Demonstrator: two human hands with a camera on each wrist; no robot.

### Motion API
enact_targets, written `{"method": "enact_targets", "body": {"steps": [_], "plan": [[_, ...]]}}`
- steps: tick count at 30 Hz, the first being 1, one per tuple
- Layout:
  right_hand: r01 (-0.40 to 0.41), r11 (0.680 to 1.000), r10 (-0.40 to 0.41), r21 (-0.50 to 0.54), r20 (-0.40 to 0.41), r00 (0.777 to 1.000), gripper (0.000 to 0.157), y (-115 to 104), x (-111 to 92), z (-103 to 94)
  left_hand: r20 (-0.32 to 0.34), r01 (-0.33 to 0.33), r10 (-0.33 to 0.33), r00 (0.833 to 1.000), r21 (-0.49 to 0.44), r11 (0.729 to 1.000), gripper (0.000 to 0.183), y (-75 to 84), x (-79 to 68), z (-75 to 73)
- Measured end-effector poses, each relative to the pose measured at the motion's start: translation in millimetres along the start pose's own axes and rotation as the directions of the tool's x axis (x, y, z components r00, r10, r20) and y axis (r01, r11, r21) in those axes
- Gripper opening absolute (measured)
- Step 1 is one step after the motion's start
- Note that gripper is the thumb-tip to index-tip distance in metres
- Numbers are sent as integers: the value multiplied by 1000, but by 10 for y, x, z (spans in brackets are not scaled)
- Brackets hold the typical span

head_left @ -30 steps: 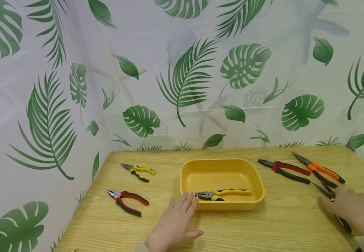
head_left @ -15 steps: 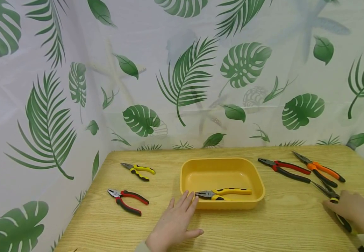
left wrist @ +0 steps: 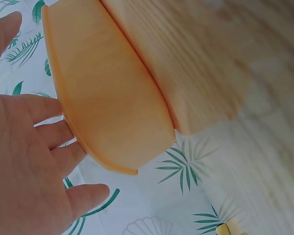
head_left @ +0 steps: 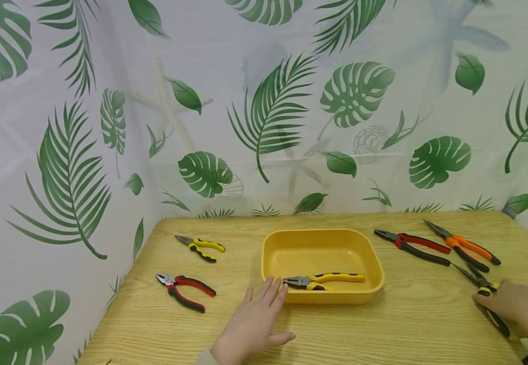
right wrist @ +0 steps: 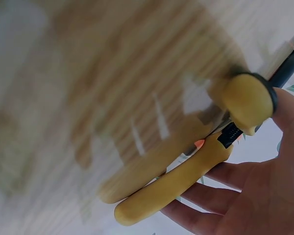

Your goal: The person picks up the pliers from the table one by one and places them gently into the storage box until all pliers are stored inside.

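One left hand (head_left: pixel 253 324), fingers spread, touches the yellow box (head_left: pixel 325 298); at lower right, the right hand (head_left: pixel 517 305) pinches pliers (head_left: pixel 485 292) with its fingers.

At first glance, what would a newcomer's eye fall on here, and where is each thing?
Probably the yellow rounded rectangular tray mid-picture, holding black-and-yellow metal pliers, with the left hand at its near left corner. The white backdrop printed with green leaves also dominates, rising behind the pale wooden table. Far right, the right hand grips a second black-and-yellow pair.
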State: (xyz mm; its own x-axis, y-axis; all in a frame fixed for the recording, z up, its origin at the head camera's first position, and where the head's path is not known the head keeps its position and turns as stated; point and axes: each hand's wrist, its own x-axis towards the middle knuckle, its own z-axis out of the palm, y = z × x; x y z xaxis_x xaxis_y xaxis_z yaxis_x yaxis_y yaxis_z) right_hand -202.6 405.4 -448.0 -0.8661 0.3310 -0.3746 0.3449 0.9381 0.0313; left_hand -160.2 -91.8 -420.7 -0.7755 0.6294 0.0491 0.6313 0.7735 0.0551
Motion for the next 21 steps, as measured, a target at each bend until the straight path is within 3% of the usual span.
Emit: {"method": "enact_targets", "body": {"steps": [8,15,21], "plan": [[0,1000,0,13,24,1000,88,-26,-36,-36,0,0,0,1000,5,1000,82,-2,3,10],[39,997,-40,66,21,999,73,23,-31,-32,0,1,-1,1000,8,1000,82,0,-1,11],[96,994,-98,48,28,995,76,59,-23,-46,2,0,0,1000,4,1000,82,-1,9,9]]}}
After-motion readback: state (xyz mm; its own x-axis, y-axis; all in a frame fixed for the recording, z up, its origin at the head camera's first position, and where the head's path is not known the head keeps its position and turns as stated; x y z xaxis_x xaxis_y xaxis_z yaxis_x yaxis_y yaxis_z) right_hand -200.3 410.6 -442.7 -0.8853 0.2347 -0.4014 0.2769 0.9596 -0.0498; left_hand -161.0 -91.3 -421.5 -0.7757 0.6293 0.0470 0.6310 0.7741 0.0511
